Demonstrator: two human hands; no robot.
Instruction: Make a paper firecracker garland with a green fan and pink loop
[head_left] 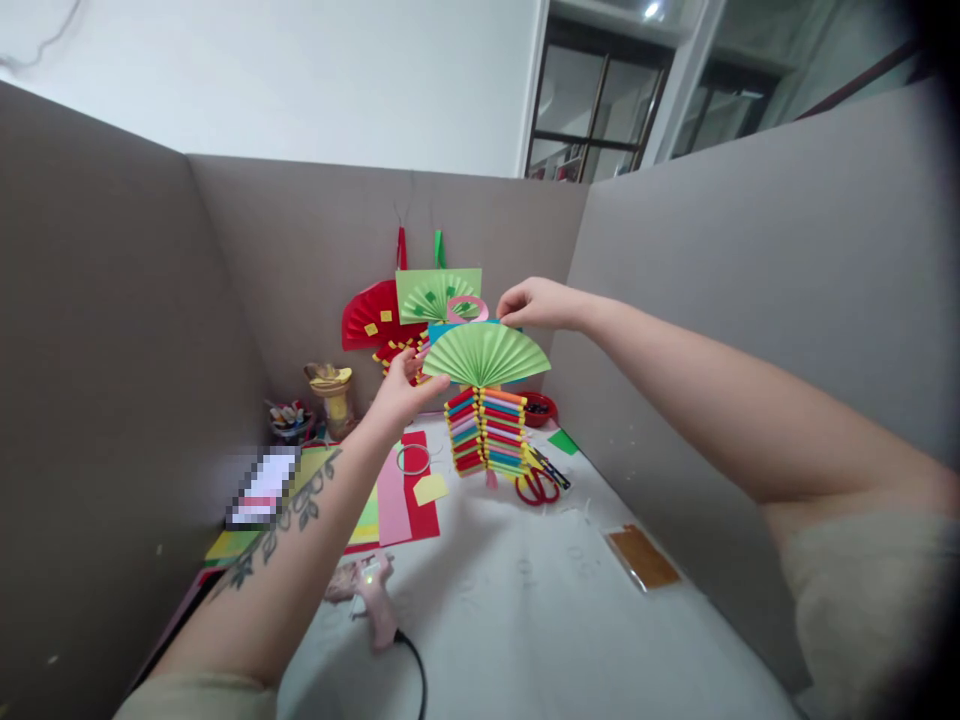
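Observation:
A paper hanging ornament is held up above the table. Its pleated light green fan (486, 352) is set on a blue card (442, 332), with a pink paper ring (468, 309) at the top. Rows of colourful rolled-paper sticks (486, 432) hang below in a chevron, and a small pink tassel shows at the bottom. My right hand (531, 302) pinches the card's upper right edge. At the fan's left edge, my left hand (407, 388) has its thumb spread from its fingers; whether it touches the paper is unclear.
Red and green fan ornaments (373, 313) hang on the back partition. On the table lie a pink glue gun (377, 600), red-handled scissors (537, 487), coloured paper sheets (394, 500), a tape ring (413, 459) and a brown packet (643, 557). A red bowl (551, 408) stands behind.

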